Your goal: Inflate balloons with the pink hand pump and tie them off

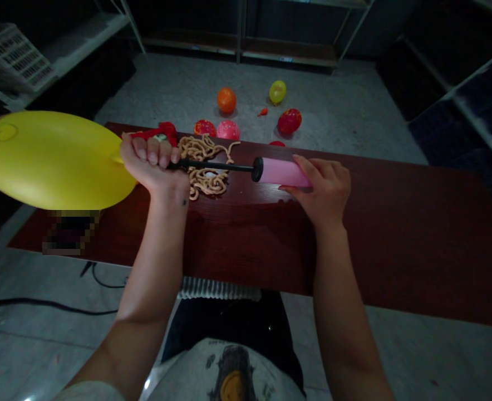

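Observation:
A large inflated yellow balloon (58, 159) stretches out to the left of my left hand (152, 159), its neck end at my palm. The fingers of that hand are wrapped round the black end of a balloon pump, where it meets the balloon's neck. Rightward from there runs the pump's black rod (221, 166), drawn out of a pink barrel (283, 172). My right hand (323, 186) grips the far end of this pink barrel. Beneath the rod, on the table, lies a tangled beige rope (202, 150). Something red (166, 132) shows just behind my left fingers.
The dark red-brown table (396, 223) spans the view. On the floor beyond it lie an orange balloon (226, 100), a yellow-green balloon (278, 92), a pink balloon (228, 130) and several red ones. A blurred-out dark object (71, 231) rests at the table's left. Shelves (288, 50) stand around.

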Motion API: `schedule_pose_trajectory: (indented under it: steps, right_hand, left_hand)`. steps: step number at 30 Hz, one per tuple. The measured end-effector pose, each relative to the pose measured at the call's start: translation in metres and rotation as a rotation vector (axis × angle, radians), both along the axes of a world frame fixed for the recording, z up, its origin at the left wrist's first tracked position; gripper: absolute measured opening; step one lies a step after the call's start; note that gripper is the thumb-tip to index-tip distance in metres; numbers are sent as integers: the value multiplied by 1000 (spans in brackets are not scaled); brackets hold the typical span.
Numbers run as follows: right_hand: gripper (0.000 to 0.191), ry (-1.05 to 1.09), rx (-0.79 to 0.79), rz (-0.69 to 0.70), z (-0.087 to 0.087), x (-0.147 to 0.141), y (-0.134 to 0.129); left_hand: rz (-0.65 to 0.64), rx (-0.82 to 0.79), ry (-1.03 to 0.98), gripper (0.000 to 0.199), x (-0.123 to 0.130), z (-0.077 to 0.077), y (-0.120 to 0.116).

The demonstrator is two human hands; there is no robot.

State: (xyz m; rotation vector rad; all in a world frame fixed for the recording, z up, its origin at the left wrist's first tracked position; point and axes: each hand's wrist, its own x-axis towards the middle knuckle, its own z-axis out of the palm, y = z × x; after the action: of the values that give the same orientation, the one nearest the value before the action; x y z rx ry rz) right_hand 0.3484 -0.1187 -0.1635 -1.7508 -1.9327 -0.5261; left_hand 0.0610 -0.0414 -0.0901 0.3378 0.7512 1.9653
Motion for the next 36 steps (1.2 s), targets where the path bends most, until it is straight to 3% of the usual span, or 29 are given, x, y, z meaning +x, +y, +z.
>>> schedule_pose_trajectory:
  steps: [7, 17, 28, 36]
  right_hand:
    - [70, -4, -30, 44, -6, -7, 2]
    - [60, 102, -74, 136, -15, -46, 9]
    - [62, -25, -61, 125, -13, -47, 10]
    - [62, -76, -46, 77, -8, -36, 8]
  left_hand:
    - [-35, -58, 82, 56, 12, -14, 2]
    - [-145, 70, -71, 58, 65, -16, -12]
    - [-153, -69, -161, 55, 55, -20, -6]
    - [-159, -18, -197, 56, 44, -22, 1]
